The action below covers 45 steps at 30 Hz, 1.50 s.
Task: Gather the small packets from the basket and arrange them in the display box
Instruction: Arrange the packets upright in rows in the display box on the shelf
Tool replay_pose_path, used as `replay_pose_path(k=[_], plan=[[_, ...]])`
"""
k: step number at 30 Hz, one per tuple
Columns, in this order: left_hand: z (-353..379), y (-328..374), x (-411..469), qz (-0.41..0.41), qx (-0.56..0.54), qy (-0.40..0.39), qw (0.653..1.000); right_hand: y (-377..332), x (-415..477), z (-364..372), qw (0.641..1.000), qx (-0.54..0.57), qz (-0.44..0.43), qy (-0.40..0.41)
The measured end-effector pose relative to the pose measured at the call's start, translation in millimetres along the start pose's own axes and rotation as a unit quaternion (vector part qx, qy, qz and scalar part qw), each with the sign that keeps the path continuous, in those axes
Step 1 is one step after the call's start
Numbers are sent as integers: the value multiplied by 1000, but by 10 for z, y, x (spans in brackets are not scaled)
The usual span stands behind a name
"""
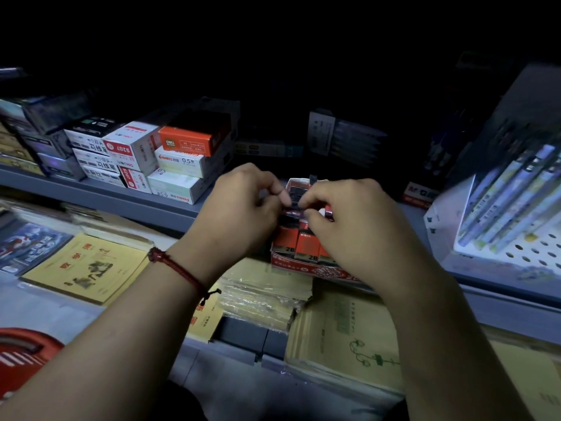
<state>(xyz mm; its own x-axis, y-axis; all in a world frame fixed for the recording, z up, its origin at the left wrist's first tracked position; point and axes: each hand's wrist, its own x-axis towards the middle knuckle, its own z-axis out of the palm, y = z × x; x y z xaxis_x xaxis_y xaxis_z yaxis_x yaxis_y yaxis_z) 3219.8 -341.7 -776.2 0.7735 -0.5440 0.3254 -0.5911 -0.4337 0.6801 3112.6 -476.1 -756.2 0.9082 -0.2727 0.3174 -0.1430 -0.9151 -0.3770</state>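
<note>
Pinching one small packet (pixel 293 212), dark and partly hidden: your left hand (pixel 243 208) and right hand (pixel 358 226), fingertips of both curled onto it from either side. Position: just above the display box (pixel 303 268), which stands at the shelf (pixel 121 197) edge. Contents of box: upright orange packets (pixel 306 246) marked 2B. Left wrist: red braided bracelet (pixel 179 270). Below: yellow exercise books (pixel 88 268). Far lower left: red basket (pixel 21 354). Shelf, left: stacked cartons (pixel 182 138).
</note>
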Motion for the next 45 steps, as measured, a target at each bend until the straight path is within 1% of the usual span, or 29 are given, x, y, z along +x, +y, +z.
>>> replay_pose_path(k=[3,5,9,11,13,17,24,27,32,38,41,43,45], plan=[[9,13,-30,-7,18,-17,1000,-86,-2,31,998,-64,8,-10],[12,16,-42,-14,24,-17,999,-103,8,46,996,-84,20,-15],[17,-21,-32,-84,-39,-41,995,-122,13,58,993,-105,27,-37],[12,-36,-21,-110,-80,-46,990,-104,17,60,994,-95,28,-46],[3,-27,-18,-132,-116,-51,983,-65,31,63,997,-55,34,-51],[23,6,-20,-155,-150,-84,973,-29,40,64,997,17,55,-49],[64,37,48,-206,-220,-89,949,-27,34,111,997,23,64,-28],[69,5,41,-193,-215,-84,954,-15,35,115,997,22,68,-28],[66,-46,23,-143,-167,-37,975,-6,26,103,996,45,80,-22],[112,-110,47,-102,-134,1,986,-5,26,112,995,53,85,-11],[166,-138,84,-78,-125,25,989,15,32,114,993,77,90,3],[190,-144,116,-41,-111,41,992,47,39,117,990,106,96,11],[197,-129,156,18,-96,36,995,83,45,117,985,136,101,15]])
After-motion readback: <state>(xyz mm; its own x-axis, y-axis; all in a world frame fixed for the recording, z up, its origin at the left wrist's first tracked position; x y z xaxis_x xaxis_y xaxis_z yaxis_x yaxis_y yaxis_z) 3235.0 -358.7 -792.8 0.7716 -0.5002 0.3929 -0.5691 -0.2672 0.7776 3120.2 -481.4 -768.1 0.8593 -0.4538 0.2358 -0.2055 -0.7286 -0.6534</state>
